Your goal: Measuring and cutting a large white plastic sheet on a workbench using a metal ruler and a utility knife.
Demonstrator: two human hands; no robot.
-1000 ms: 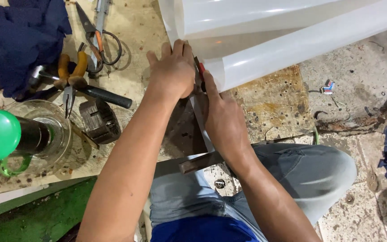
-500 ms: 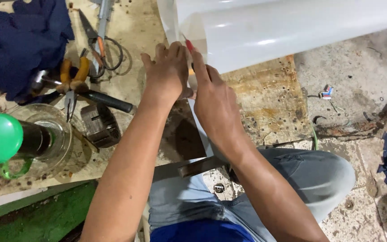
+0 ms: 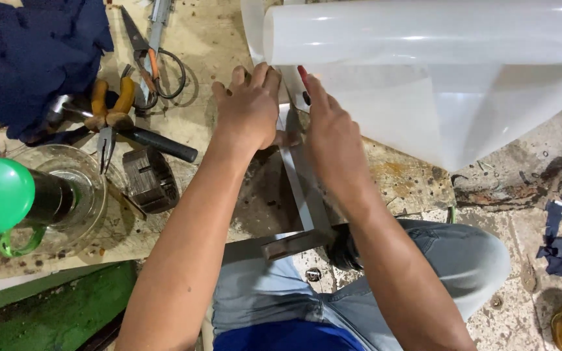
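The left hand [image 3: 250, 107] presses flat, fingers spread, on the metal square ruler [image 3: 297, 188] at the edge of the translucent plastic sheet roll [image 3: 437, 65]. The right hand [image 3: 334, 133] grips a red-tipped cutter [image 3: 302, 73], now higher along the ruler than a second ago, so the cut looks nearly through. The roll has swung wider over the table [image 3: 216, 45]. Pliers [image 3: 108, 110] and scissors [image 3: 151, 58] lie left.
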